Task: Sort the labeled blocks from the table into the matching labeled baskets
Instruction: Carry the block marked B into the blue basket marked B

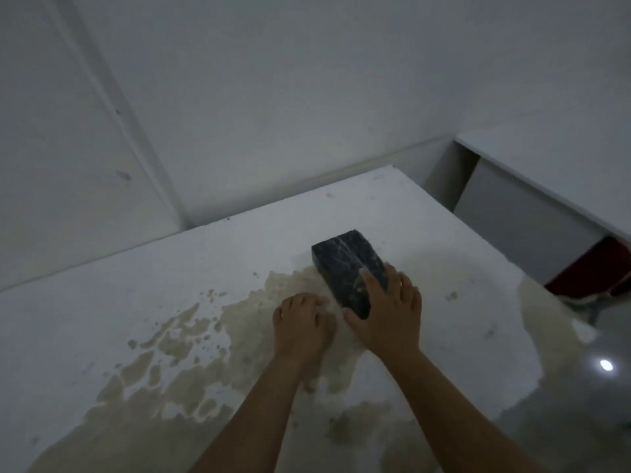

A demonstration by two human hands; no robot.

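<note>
A dark marbled block (345, 264) lies flat on the white table (170, 278), pointing away from me. My right hand (389, 315) wraps over its near end, thumb on the left side and fingers on the right side. My left hand (302, 322) rests on the table just left of the block, fingers curled down, holding nothing. No label shows on the block. No basket is clearly in view.
Brownish stains (177, 353) spread across the table's middle and left. White walls meet in a corner behind. To the right stand a white shelf (532, 186), a red object (594, 274) below it, and grey floor with a light glare (606, 365).
</note>
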